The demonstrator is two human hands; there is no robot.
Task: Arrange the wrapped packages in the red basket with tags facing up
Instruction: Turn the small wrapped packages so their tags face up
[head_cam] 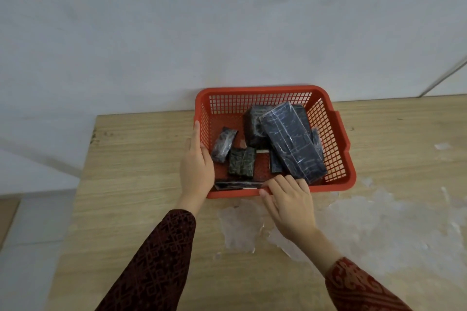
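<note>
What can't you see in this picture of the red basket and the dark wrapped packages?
- Tags: too small and blurred in the head view to find on any package.
- Flat package at the near wall: its right end is hidden by the right hand.
- Package under the long package: mostly covered.
</note>
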